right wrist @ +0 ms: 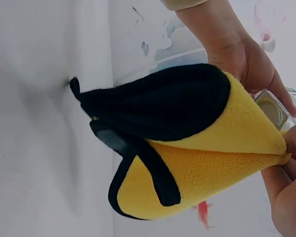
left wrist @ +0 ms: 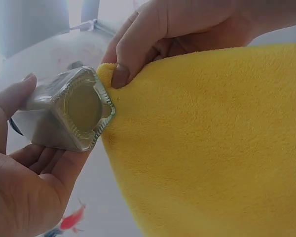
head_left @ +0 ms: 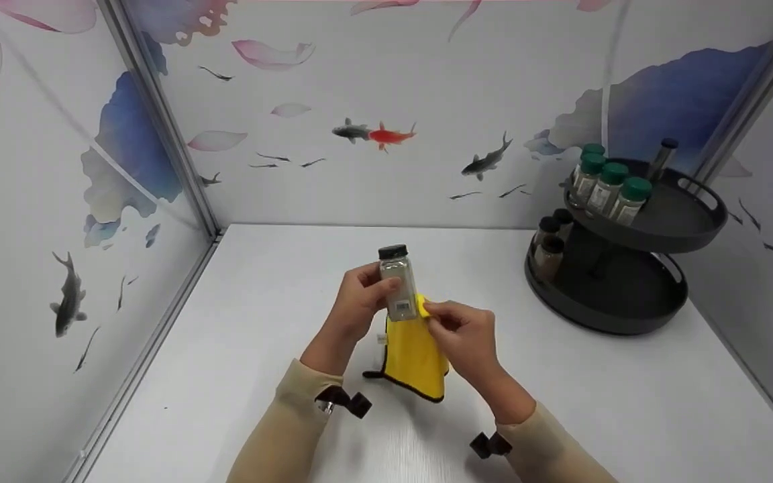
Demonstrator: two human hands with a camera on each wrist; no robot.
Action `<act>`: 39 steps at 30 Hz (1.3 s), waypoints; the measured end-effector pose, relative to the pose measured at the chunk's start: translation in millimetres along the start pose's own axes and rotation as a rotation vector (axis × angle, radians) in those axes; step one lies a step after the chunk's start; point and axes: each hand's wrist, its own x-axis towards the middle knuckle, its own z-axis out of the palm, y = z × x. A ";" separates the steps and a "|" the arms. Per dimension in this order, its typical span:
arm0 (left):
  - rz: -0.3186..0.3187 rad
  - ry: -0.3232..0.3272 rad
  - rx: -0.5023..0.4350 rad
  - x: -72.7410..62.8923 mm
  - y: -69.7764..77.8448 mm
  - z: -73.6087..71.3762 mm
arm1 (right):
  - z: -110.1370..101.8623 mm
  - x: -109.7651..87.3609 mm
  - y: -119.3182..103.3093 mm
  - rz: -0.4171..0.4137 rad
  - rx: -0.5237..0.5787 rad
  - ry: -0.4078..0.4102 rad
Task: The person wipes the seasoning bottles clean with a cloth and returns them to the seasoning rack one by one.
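My left hand (head_left: 354, 305) holds a clear square glass spice jar (head_left: 402, 296) upright above the table, thumb across its front and its black lid on top. Through the glass in the left wrist view the jar (left wrist: 52, 111) shows a greyish filling and a round base. A yellow cleaning cloth (head_left: 417, 359) with black edging hangs from my right hand (head_left: 464, 335), which pinches one corner between thumb and fingers beside the jar's lower side. Seen from the right wrist, the cloth (right wrist: 222, 173) droops in a fold, with a dark reverse side and a black loop.
To the right stands a two-tier black round rack (head_left: 668, 240). Several green-capped jars (head_left: 606, 186) and a slim black-capped container (head_left: 663, 159) sit on its upper tier. Black-capped jars (head_left: 549, 260) stand below. White panels printed with fish enclose the white table (head_left: 259, 288).
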 end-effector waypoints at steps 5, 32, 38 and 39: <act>0.015 0.070 0.014 0.3 -2.0 6.2 | -1.0 -1.5 -0.1 -0.083 -0.048 0.036; 0.067 -0.216 0.405 -9.0 -4.6 19.3 | -16.4 12.6 6.6 -0.140 0.015 0.153; 0.054 -0.043 0.452 -9.8 -9.6 28.9 | -14.6 9.9 7.1 -0.205 -0.053 0.178; 0.048 -0.026 0.446 -9.6 -9.8 30.1 | -14.1 9.7 7.0 -0.212 -0.055 0.185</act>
